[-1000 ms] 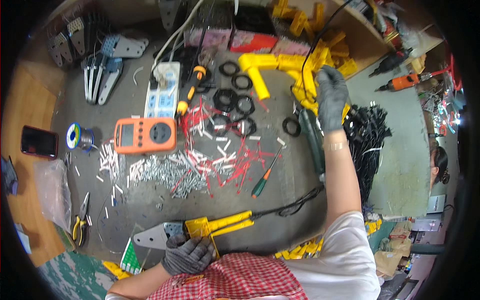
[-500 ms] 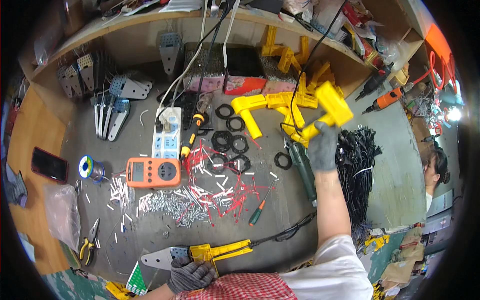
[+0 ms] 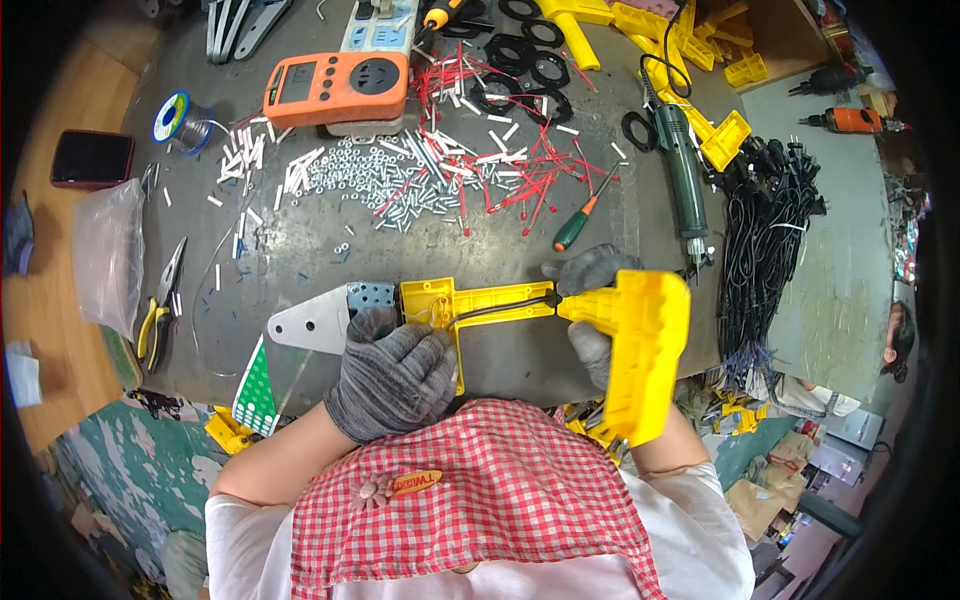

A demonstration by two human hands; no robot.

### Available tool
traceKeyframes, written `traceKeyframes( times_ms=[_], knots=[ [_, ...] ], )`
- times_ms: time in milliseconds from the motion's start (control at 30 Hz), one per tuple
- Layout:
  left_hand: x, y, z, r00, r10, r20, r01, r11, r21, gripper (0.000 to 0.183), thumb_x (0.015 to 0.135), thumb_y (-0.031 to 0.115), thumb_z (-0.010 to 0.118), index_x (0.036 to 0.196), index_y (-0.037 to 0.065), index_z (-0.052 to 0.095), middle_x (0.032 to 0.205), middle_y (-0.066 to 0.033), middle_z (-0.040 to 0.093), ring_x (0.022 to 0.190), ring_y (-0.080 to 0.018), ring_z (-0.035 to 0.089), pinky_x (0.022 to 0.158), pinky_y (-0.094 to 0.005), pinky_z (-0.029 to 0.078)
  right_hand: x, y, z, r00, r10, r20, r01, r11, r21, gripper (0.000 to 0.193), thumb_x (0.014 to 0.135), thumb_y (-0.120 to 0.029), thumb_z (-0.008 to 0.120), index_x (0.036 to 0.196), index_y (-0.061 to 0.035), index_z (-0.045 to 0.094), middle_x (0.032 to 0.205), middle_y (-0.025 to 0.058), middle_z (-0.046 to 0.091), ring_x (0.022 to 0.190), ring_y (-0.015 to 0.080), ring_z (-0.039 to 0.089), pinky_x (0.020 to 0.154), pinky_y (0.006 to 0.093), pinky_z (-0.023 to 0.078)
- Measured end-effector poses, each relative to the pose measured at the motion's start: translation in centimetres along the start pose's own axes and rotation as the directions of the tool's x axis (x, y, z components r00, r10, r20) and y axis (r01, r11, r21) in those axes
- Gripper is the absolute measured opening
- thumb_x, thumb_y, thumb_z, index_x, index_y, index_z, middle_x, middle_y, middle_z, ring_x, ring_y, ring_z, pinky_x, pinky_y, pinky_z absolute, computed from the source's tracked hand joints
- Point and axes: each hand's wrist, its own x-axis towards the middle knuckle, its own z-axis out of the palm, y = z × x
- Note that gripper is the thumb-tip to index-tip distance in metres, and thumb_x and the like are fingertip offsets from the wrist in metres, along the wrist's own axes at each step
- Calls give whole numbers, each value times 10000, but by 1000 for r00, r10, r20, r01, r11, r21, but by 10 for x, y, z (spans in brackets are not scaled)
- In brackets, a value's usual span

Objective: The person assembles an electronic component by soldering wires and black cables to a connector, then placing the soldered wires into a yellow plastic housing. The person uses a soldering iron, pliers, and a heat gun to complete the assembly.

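My left hand [image 3: 392,378], in a grey knit glove, is closed on an opened yellow plastic housing [image 3: 505,299] near the table's front edge. A pointed metal plate [image 3: 312,320] with holes sticks out of its left end. Along the housing's handle runs a black cable [image 3: 498,314]. My right hand [image 3: 588,270], also gloved, grips a second yellow plastic shell [image 3: 648,350] at the right end of the housing. The shell's hollow, ribbed inside faces up, and it hides part of this hand. A screwdriver [image 3: 575,226] with a green and orange handle lies beyond my hands.
Loose screws, nuts [image 3: 355,170] and red wires [image 3: 540,180] cover mid-table, below an orange meter [image 3: 335,88]. Pliers [image 3: 162,305], a solder spool [image 3: 178,122] and a phone [image 3: 92,158] lie left. A green electric screwdriver [image 3: 682,170] and bundled black cables [image 3: 770,230] lie right.
My right hand has come from the back right to the front edge, bringing the yellow shell beside the housing. My left hand stays on the housing. The view has tilted down.
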Motion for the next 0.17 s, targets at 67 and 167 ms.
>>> traceKeyframes(
  times_ms=[67,167],
  knots=[
    [0,4,-1,1000,-12,-3,12,1000,12,214,672,254,659,836,121,693,905,-35,682,846,-197,652,777,-492,441,13,-7,14,969,-246,29,247,967,-63,259,794,-227,741,995,-83,665,878,81,650,796,313,628,755,403,501],
    [-19,11,-5,999,-43,33,40,995,88,234,701,291,649,865,133,704,971,-46,695,1004,-200,642,972,-538,323,47,-59,29,906,-191,378,234,970,-69,393,786,-274,698,1083,-58,560,1087,157,582,1005,364,553,902,486,442]
  ],
)
